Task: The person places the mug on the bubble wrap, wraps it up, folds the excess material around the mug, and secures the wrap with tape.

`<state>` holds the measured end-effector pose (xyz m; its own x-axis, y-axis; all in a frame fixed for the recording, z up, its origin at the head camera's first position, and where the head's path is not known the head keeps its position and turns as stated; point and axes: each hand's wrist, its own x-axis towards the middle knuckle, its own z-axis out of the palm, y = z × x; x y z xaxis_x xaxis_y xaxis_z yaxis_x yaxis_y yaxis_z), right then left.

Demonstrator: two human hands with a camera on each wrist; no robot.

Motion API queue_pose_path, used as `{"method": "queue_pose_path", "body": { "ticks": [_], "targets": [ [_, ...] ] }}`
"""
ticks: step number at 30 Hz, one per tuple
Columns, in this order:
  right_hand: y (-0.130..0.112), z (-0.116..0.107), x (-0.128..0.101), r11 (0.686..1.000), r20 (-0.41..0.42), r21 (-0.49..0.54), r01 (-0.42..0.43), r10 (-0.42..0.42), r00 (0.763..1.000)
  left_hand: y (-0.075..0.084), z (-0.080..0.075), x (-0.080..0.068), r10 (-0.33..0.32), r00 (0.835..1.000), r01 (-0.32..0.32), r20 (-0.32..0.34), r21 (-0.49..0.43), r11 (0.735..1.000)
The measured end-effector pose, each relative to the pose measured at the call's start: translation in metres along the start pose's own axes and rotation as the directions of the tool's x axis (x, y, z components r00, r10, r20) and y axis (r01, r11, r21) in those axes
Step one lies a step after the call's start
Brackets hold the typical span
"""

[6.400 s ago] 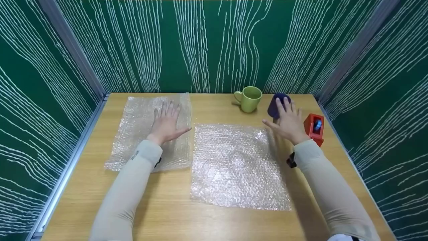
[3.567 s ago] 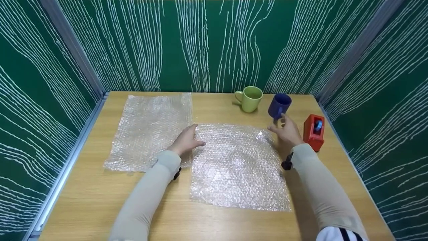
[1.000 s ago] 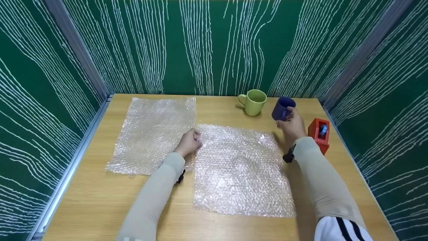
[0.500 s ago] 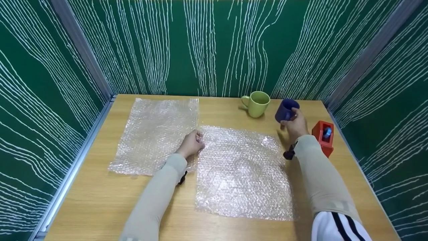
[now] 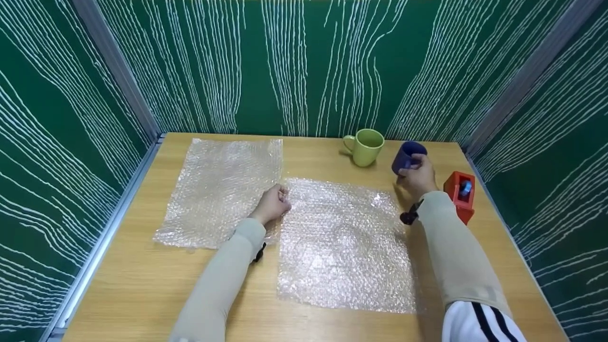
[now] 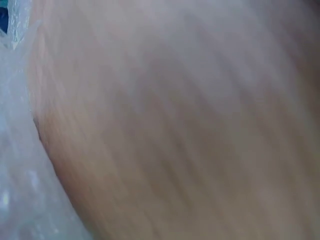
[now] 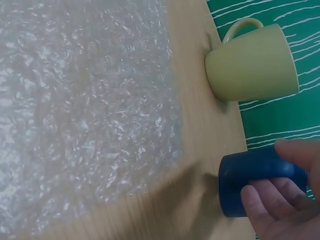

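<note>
Gripping a dark blue ceramic mug (image 5: 407, 156), the person's right hand (image 5: 418, 178) has fingers and thumb curled round its body, as the right wrist view shows, with the mug (image 7: 257, 184) tilted and lifted off the wood near the far right of the table. It hangs just beyond the far right corner of the nearer square sheet of clear bubble wrap (image 5: 343, 244), apart from it, a position that reads as a carry with the mug kept low and close to the sheet.

At the opposite corner of that sheet the left hand (image 5: 272, 205) lies with its fingers curled at the sheet's far left edge; it appears to pinch or pin the plastic there, probably to stop so light a film from sliding, though the left wrist view is a blur of skin and film and does not settle whether the edge is truly held.

Just left of the blue mug stands a light green ceramic mug (image 5: 366, 147), upright, its handle turned to the left, well clear of both sheets. To the right of the right forearm sits a red tape dispenser (image 5: 460, 196). A second sheet of bubble wrap (image 5: 222, 191) lies flat on the far left part of the wooden table (image 5: 137, 285), its right edge beside the left hand. Green panels with white lines wall the table in on three sides.
</note>
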<state>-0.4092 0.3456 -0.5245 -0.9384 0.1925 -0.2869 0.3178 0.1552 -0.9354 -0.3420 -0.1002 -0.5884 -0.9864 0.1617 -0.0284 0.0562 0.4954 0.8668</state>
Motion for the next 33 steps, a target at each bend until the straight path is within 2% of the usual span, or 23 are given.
{"method": "queue_pose_path", "body": {
  "ticks": [5, 8, 10, 13, 19, 23, 29, 33],
  "targets": [
    [-0.008, 0.002, -0.024, 0.999, -0.005, 0.019, -0.034, 0.034, 0.999, -0.002, 0.001, 0.001, 0.009, 1.000, -0.009, -0.003, -0.004, 1.000],
    [-0.005, -0.001, -0.026, 0.999, 0.005, -0.018, -0.029, 0.029, 1.000, -0.002, 0.000, 0.000, 0.005, 1.000, -0.005, -0.006, 0.004, 1.000],
    [-0.002, -0.004, -0.027, 0.998, 0.018, -0.064, -0.016, 0.017, 1.000, -0.002, 0.000, 0.000, -0.003, 1.000, 0.003, -0.004, 0.010, 1.000],
    [0.013, -0.013, -0.016, 0.989, 0.043, -0.144, 0.039, -0.033, 0.999, -0.002, 0.000, -0.002, -0.015, 1.000, 0.015, -0.003, 0.005, 1.000],
    [0.029, -0.024, -0.023, 0.941, 0.084, -0.286, 0.178, -0.161, 0.983, -0.002, 0.002, -0.004, 0.006, 1.000, -0.005, -0.020, 0.053, 0.999],
    [0.033, -0.029, -0.034, 0.927, 0.110, -0.309, 0.211, -0.186, 0.976, -0.003, 0.003, -0.005, 0.028, 0.999, -0.026, -0.020, 0.084, 0.996],
    [0.033, -0.037, -0.048, 0.927, 0.145, -0.308, 0.215, -0.178, 0.973, -0.005, 0.003, -0.002, 0.036, 0.999, -0.034, -0.021, 0.059, 0.998],
    [0.029, -0.041, -0.054, 0.916, 0.125, -0.339, 0.214, -0.182, 0.975, -0.004, 0.004, 0.000, 0.040, 0.999, -0.039, -0.019, 0.048, 0.998]
  ]
}}
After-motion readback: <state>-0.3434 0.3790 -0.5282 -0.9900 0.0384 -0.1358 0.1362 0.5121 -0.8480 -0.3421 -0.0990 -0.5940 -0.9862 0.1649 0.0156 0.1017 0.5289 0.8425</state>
